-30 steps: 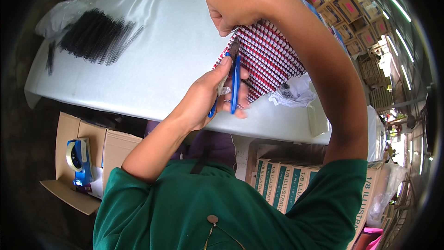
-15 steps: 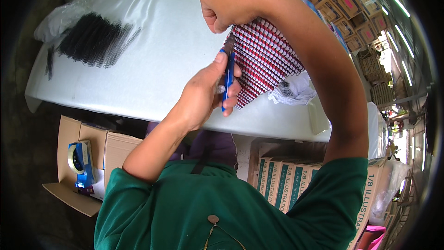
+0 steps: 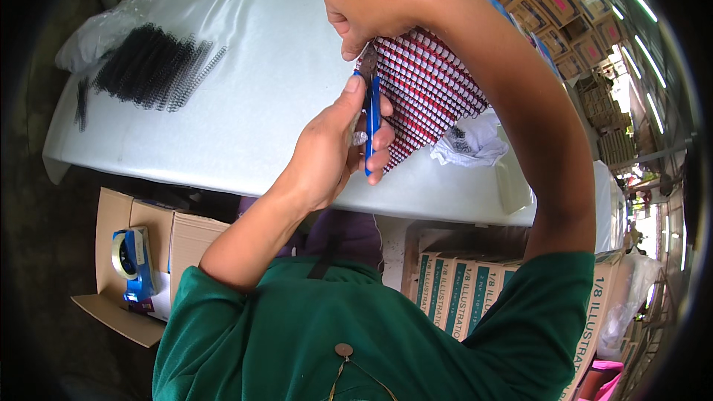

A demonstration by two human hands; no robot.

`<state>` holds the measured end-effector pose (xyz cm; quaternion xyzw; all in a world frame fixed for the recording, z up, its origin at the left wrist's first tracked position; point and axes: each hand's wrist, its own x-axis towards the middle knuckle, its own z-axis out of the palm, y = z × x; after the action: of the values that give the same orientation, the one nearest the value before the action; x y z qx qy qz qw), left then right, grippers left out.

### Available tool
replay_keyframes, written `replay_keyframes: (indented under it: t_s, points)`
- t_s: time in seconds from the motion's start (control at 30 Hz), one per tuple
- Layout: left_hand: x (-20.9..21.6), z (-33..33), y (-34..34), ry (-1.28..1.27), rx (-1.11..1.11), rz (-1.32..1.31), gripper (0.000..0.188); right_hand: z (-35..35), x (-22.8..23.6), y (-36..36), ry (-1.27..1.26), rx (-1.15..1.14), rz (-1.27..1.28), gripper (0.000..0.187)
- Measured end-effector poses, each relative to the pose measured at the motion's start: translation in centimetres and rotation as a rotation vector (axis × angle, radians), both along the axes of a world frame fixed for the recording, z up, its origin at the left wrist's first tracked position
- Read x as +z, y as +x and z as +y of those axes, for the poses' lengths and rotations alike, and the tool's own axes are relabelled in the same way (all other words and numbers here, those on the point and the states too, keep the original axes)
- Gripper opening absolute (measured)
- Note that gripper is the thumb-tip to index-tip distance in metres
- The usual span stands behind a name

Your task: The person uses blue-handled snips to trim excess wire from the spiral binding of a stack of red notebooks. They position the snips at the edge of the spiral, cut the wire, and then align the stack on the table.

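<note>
A person in a green shirt (image 3: 356,327) gripped blue-handled pliers (image 3: 372,122) in the left hand (image 3: 323,141), fingers wrapped around the handles and the metal tip at the left edge of a red-and-white stack bound with dark coils (image 3: 431,82). The right hand (image 3: 364,11), its arm arched over the stack, had its fingers curled in at the stack's far left corner; whether they held anything could not be told. The stack lay toward the right end of a white-covered table (image 3: 223,145), its lowest corner near the front edge, beside a crumpled white bundle (image 3: 471,145). Loose black coils (image 3: 145,67) lay near the table's left edge, next to clear plastic (image 3: 89,41).
</note>
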<state>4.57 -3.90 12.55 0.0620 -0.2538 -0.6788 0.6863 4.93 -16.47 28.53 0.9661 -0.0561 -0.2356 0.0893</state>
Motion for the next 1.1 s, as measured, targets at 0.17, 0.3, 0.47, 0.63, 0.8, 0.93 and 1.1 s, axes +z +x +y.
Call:
replay_keyframes:
  t_s: [0.17,0.3,0.47,0.63,0.8,0.93,1.1]
  points:
    - [4.9,0.2,-2.3,0.412,0.259,-0.204,0.054,-1.1,-0.4,0.2,0.046,0.047,-0.037,0.024]
    - [3.9,0.1,-1.3,0.310,0.219,-0.237,0.052,0.4,0.4,-0.1,0.011,0.044,-0.024,0.025]
    - [3.1,0.7,-1.5,0.292,0.221,-0.345,0.053,0.0,-0.4,-0.6,0.090,0.055,-0.137,0.031]
    - [4.4,0.0,-2.1,0.280,0.261,-0.276,0.058,-0.7,-0.6,-0.1,0.076,0.060,-0.126,0.032]
    - [2.0,-1.0,-0.4,-0.015,0.028,-0.024,0.056,-1.6,-1.2,0.4,0.088,0.123,-0.155,0.036]
    - [1.6,0.0,-0.3,-0.013,0.043,-0.025,0.054,-2.0,-1.1,0.4,0.140,0.167,-0.206,0.041]
    - [4.4,0.0,-2.1,0.236,0.265,-0.252,0.056,-2.6,-1.2,0.7,0.151,0.078,-0.266,0.039]
